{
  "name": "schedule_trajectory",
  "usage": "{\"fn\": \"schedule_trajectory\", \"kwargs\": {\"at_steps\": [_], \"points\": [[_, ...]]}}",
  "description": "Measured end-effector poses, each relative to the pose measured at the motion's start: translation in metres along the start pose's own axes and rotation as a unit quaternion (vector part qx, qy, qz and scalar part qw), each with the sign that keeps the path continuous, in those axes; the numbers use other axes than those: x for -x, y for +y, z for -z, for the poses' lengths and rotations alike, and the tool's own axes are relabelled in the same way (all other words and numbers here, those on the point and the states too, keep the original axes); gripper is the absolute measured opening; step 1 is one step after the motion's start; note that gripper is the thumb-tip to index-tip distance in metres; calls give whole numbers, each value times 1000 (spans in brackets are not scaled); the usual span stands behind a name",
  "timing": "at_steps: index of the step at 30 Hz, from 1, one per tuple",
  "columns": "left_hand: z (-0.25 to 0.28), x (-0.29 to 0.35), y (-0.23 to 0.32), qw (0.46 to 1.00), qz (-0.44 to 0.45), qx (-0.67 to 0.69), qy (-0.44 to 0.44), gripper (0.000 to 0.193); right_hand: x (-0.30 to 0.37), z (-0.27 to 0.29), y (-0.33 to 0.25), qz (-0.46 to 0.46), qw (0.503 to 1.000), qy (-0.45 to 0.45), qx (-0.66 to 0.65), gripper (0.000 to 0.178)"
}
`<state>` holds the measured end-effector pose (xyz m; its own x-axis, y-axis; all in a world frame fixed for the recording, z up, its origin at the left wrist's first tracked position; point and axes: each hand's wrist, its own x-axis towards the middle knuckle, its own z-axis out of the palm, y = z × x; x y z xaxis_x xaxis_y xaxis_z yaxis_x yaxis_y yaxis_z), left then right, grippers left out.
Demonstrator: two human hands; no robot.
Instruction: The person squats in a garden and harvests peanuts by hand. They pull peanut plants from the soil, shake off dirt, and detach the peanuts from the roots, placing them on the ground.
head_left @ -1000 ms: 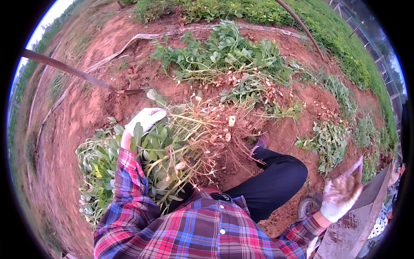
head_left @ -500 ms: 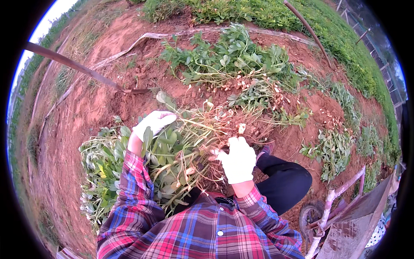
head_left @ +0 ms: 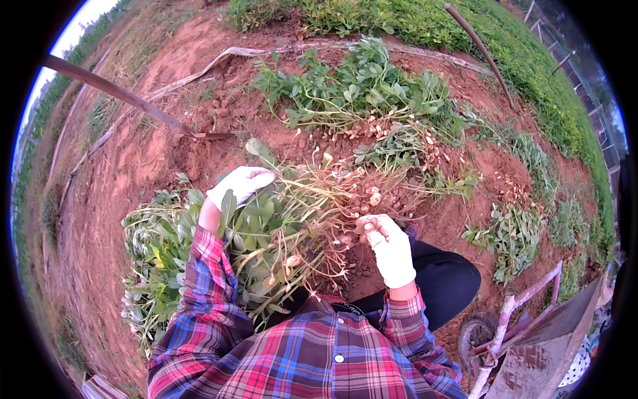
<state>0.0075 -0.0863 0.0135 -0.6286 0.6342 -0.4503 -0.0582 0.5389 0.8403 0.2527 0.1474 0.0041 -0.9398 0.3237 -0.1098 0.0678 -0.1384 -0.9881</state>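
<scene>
In a white glove, my left hand is closed round the stems of a bundle of uprooted peanut plants. Leaves spread below that hand, and the tangled roots point away to the right. Pale peanut pods hang among them. My right hand, also gloved, is beside the right edge of the roots with its fingers curled together. Soil stains its fingertips, and whatever is pinched there is too small to make out.
Pulled peanut plants lie in a heap on the left, another pile ahead and a smaller one at right. A wooden-handled tool stands at upper left. At lower right is a wheelbarrow; loose pods dot the red soil.
My right hand has moved a little right and nearer to me, off the roots, and has turned so the soiled fingers show. The left hand keeps its hold on the plants.
</scene>
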Motion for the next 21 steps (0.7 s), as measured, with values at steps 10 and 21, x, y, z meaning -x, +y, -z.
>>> {"fn": "schedule_trajectory", "kwargs": {"at_steps": [10,21], "points": [[0,0,-4,1000,0,1,12,44,93,107,-48,155,950,264,-60,18],[3,-7,-12,1000,-7,-13,27,47,105,88,-40,72,943,322,-50,29]]}}
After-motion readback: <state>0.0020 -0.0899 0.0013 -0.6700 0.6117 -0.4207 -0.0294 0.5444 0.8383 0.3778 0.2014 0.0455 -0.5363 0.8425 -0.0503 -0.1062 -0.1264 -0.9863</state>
